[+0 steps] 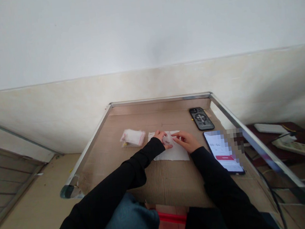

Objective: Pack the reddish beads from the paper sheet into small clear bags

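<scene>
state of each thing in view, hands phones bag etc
left hand: fingers on a small clear packet
right hand: fingers touching the same packet
white sheet: lying flat under the hands, on the cardboard
clear bag: lying on the cardboard, filled with something white
phone: face up, screen lit
patterned phone: lying with its patterned back up

From the head, facing forward and down
</scene>
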`<action>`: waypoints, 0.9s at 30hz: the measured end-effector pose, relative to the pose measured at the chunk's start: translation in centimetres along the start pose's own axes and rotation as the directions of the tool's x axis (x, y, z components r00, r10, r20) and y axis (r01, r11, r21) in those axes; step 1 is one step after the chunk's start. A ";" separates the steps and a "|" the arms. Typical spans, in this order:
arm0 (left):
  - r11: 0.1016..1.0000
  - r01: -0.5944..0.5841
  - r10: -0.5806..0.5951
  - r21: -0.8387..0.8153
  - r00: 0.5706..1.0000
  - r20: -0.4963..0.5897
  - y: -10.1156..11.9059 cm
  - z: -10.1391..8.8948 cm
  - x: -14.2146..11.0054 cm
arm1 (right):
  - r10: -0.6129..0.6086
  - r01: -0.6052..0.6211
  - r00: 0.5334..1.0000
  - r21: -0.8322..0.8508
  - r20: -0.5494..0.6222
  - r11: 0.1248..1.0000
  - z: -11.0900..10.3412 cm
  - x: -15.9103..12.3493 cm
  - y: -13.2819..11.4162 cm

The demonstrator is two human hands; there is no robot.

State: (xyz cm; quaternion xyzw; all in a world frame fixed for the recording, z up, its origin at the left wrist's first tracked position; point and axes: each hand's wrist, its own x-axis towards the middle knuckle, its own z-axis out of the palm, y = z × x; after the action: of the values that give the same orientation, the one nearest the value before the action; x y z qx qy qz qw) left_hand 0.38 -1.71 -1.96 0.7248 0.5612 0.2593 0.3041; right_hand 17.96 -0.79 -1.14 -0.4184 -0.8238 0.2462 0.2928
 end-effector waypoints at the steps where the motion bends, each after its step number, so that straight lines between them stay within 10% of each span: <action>1: 1.000 0.004 -0.004 0.013 1.000 -0.001 0.1 0.0 0.0 | 0.003 -0.003 1.000 0.006 0.000 1.000 0.1 0.0 -0.1; 11: 0.966 -0.004 0.059 0.260 0.978 -0.201 1.6 -0.9 0.2 | 0.010 -0.008 0.999 0.045 -0.052 0.999 -0.3 0.1 -0.7; 21: 0.951 -0.052 -0.001 -0.306 0.985 -0.171 2.4 -1.9 1.1 | 0.210 -0.067 0.943 0.473 -0.257 0.879 -0.7 0.2 -1.3; 27: 0.860 -0.028 -0.047 -0.510 0.990 -0.134 3.2 -1.9 1.0 | 0.361 -0.200 0.932 0.769 -0.042 0.607 -0.3 0.5 -1.3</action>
State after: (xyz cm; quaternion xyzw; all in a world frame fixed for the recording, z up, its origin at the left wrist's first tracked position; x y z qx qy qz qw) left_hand 1.39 -1.05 1.72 0.5955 0.4960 0.4479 0.4458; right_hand 17.25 -1.03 0.04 -0.4051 -0.5378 0.5662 0.4754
